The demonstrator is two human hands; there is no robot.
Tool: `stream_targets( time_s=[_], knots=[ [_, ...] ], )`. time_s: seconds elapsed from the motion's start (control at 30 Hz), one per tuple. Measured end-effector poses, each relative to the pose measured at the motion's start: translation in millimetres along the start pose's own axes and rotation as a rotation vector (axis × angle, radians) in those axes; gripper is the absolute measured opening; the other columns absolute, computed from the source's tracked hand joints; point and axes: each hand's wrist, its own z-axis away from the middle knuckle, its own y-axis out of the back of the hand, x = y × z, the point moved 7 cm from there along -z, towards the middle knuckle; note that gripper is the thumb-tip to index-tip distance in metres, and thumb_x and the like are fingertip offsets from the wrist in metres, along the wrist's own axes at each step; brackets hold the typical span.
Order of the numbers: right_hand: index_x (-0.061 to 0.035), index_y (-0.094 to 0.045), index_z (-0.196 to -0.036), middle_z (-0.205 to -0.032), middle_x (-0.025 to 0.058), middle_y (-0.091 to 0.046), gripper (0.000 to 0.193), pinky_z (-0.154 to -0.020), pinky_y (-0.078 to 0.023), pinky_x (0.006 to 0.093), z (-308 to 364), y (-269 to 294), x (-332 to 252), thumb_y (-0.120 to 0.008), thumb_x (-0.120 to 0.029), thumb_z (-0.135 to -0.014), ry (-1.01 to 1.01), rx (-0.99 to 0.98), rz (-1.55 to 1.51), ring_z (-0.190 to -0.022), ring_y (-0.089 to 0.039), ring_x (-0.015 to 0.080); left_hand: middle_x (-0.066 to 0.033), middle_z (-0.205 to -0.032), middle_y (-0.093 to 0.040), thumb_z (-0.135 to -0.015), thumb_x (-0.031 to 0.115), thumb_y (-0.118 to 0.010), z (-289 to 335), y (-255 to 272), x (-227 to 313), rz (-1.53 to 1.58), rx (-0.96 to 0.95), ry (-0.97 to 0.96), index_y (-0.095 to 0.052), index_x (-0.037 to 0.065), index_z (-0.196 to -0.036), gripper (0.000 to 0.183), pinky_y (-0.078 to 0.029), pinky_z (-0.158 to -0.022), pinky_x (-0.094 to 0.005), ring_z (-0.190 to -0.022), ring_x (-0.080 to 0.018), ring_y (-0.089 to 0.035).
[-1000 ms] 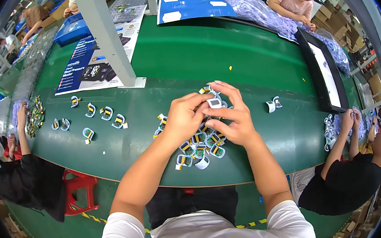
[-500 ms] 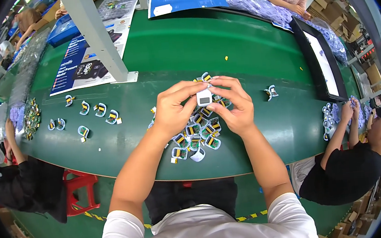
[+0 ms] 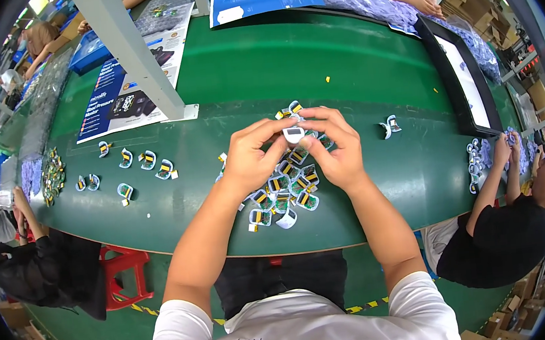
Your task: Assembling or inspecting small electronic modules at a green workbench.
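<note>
Green table takes up most of the view, edges bent by the lens. Co-worker in black sits at R side, another in black at L. Grey post rises from table, far L of centre, foot on a printed blue/white sheet. Black-framed tray w/ pale panel is at far R, long side running away from the person. Centre: pile of half-cases, pale shells w/ green boards, dark strips & yellow bits, below & nearer than the hands. Scattered group of similar pcs lies well L of pile; sm. pair to the R. L hand & R hand meet over the far part of pile, both gripping one white unit btwn thumbs & fingers: thumbs at near side, fingers curled around far side. Unit is approx. as wide as long, so can't pick a long axis; windowed face is up twd camera, window end pointing away from person, plain end twd body. Looks glossy white, rounded corners, fingers hiding part of its edges. Its dark rect. window has its long side L–R. Tiny yellow scrap lies farther back on table.
</note>
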Motion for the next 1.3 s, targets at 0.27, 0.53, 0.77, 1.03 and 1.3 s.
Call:
stream_targets(
  time_s=[0.27,0.53,0.77,1.03,1.3],
  knots=[
    [-0.0068,-0.079,-0.111,-0.13,0.0142,-0.07,0.025,-0.107,-0.047,0.0505,0,3,-12,-0.076,-0.005,-0.086,0.143,0.047,0.267,-0.118,-0.066,0.034,-0.007,-0.093,-0.074,-0.105,0.01,-0.065,11,-13,-43,0.432,-0.056,0.555,-0.07,-0.006,-0.12,0.022,-0.058,-0.072,-0.0266,-0.074,-0.0118,-0.07],
    [-0.011,-0.079,-0.111,-0.135,0.0104,-0.067,0.03,-0.112,-0.041,0.0579,-2,-10,-23,-0.08,-0.015,-0.081,0.271,-0.003,0.46,-0.129,-0.06,0.0329,-0.0067,-0.088,-0.074,-0.106,0.013,-0.063,14,-17,-42,0.51,-0.037,0.596,-0.071,-0.005,-0.106,0.019,-0.056,-0.067,-0.0256,-0.072,-0.0103,-0.069],
    [-0.0087,-0.076,-0.117,-0.136,0.0119,-0.067,0.032,-0.117,-0.035,0.0599,0,-23,-31,-0.075,-0.015,-0.086,0.251,-0.067,0.525,-0.133,-0.059,0.0356,-0.0068,-0.089,-0.074,-0.106,0.014,-0.064,13,-10,-45,0.443,0.0,0.569,-0.072,-0.005,-0.109,0.021,-0.056,-0.068,-0.0255,-0.072,-0.0115,-0.07],
    [-0.0024,-0.077,-0.11,-0.124,0.0128,-0.073,0.021,-0.112,-0.043,0.0514,0,1,-1,-0.074,-0.006,-0.089,0.024,0.088,0.176,-0.122,-0.066,0.0338,-0.0116,-0.09,-0.074,-0.105,0.015,-0.065,14,-16,-41,0.516,-0.089,0.647,-0.072,-0.006,-0.109,0.023,-0.058,-0.072,-0.028,-0.073,-0.015,-0.072],
    [0.0013,-0.074,-0.093,-0.115,0.0134,-0.076,0.005,-0.106,-0.049,0.0466,-1,0,12,-0.074,-0.003,-0.09,-0.073,-0.027,0.029,-0.119,-0.067,0.0336,-0.0111,-0.093,-0.076,-0.103,0.011,-0.066,11,-18,-30,0.377,-0.103,0.568,-0.071,-0.007,-0.111,0.02,-0.059,-0.077,-0.0302,-0.084,-0.0157,-0.074]
  ],
)
